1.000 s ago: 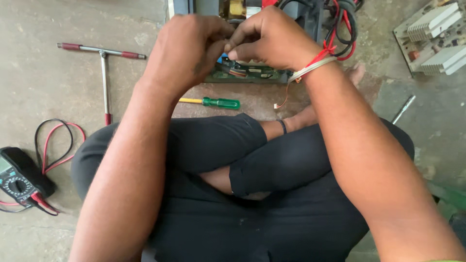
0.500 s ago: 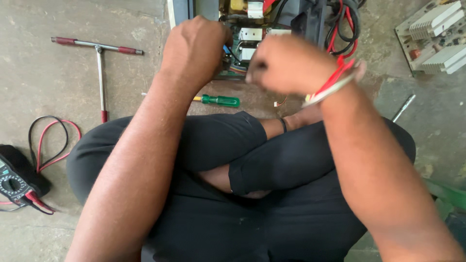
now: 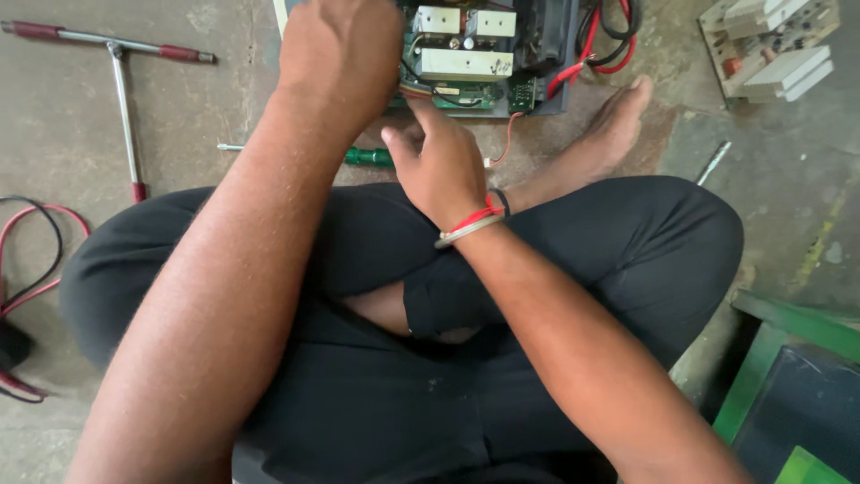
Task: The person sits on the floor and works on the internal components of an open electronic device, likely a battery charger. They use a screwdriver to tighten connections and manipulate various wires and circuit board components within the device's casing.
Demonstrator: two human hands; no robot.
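1. Left hand (image 3: 336,54) rests closed on the circuit board (image 3: 466,67) lying on the floor (image 3: 206,99); whether it grips anything is hidden.
2. Right hand (image 3: 439,166), fingers curled, touches the board's near edge.
3. A green screwdriver (image 3: 363,158) lies partly hidden under the forearms; a T-wrench (image 3: 121,72) lies well left.

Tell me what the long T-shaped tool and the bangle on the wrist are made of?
The T-shaped tool with dark red grips looks like bare grey steel, dull and slightly shiny, its ends probably rubber or plastic. The silvery bangle on the right hand seems polished metal, beside a red thread, likely cotton.
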